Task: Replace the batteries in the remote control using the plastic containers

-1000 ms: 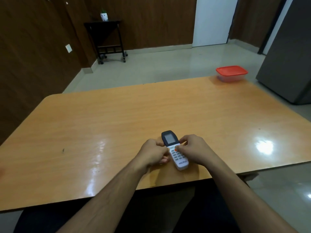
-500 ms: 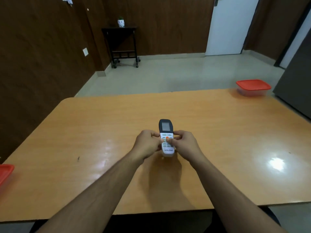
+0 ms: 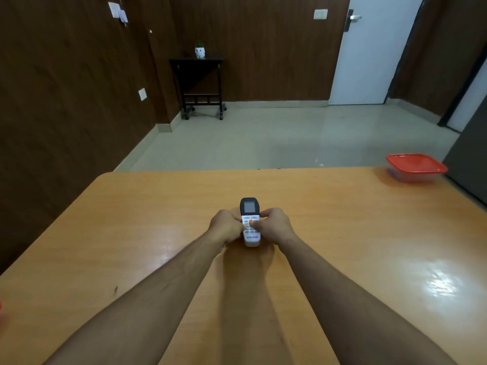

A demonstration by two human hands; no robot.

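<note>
A white remote control (image 3: 250,209) with a dark top and small screen is held face up above the middle of the wooden table (image 3: 342,233). My left hand (image 3: 224,225) grips its left side and my right hand (image 3: 274,224) grips its right side, thumbs on the buttons. A clear plastic container with a red lid (image 3: 415,167) sits at the table's far right corner. A sliver of something red (image 3: 0,308) shows at the left edge of the frame; I cannot tell what it is.
Beyond the table lies a pale tiled floor with a dark side table (image 3: 201,85) carrying a small white pot against the wood wall. A white door (image 3: 374,48) is at the back right. A grey cabinet (image 3: 471,164) stands by the table's right edge.
Both hands have carried the remote away from the near edge toward the table's middle and straightened it. The view has tilted up, showing more of the room.
</note>
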